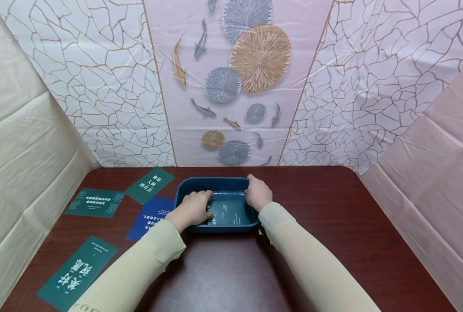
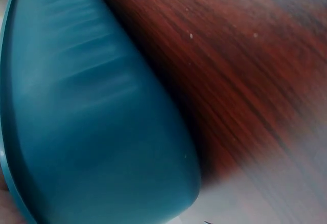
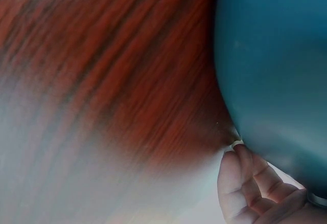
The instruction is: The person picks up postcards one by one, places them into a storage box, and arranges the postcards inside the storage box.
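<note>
A dark teal plastic bin (image 1: 217, 228) stands on the table, with a dark green printed card (image 1: 231, 210) lying in its bottom. My left hand (image 1: 192, 208) reaches over the left rim, fingers and thumb spread above the card's left part. In the left wrist view the bin's outer wall (image 2: 102, 106) fills the left side, hiding nearly all of that hand. At the right end of the bin my right hand (image 1: 258, 194) grips the rim. The right wrist view shows its fingers (image 3: 235, 178) curled against the outside of the bin near the lower edge.
Left of the bin lie a blue card (image 1: 149, 219), a green card (image 1: 149, 185) near the back edge and another green card (image 1: 95, 202). A larger green card (image 1: 77, 273) lies nearer the front. Patterned cloth (image 1: 231, 86) hangs behind the dark red wooden table (image 1: 332, 216).
</note>
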Demonstrator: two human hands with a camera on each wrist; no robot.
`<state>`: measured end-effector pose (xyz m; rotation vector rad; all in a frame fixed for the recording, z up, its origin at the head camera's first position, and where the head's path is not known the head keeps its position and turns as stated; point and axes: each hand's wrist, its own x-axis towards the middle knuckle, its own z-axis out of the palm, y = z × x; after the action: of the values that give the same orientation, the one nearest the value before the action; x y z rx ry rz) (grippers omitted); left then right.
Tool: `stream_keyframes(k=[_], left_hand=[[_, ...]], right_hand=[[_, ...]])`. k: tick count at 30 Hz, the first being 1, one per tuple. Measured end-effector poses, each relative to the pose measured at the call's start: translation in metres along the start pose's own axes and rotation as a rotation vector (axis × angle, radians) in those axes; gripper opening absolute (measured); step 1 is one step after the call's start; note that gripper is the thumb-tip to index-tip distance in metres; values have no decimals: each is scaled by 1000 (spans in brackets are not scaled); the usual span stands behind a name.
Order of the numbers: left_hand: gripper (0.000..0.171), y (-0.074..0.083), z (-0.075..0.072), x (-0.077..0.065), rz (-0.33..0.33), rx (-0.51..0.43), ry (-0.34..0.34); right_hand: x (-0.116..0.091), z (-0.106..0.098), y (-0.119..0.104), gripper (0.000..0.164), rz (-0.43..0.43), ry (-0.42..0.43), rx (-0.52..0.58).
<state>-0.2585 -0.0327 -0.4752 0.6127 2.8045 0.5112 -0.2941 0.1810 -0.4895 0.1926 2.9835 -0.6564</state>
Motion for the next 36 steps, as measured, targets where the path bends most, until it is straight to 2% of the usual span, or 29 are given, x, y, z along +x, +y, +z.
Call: stream_keyframes(k=[14,21,27,31,33,36], left_hand=[[58,-3,2,3,21,-16,-14],[54,-2,-3,-1,26,-32,-19],[47,-3,-18,-11,52,-118,47],[45,-10,-29,-17,54,-164,92],[42,-15,-35,-19,55,-188,141],[33,-29,-45,-22,44,-240,263]], right_hand=[[1,-1,-1,53,1,-3,-11],[-4,-3,-2,53,0,-4,-2],[-4,-4,-5,55,-7,-6,-15],[-5,-4,-5,55,4,-13,-17],[-5,-4,-4,54,4,-15,-20],[-3,-3,-4,54,-2,-8,-35]])
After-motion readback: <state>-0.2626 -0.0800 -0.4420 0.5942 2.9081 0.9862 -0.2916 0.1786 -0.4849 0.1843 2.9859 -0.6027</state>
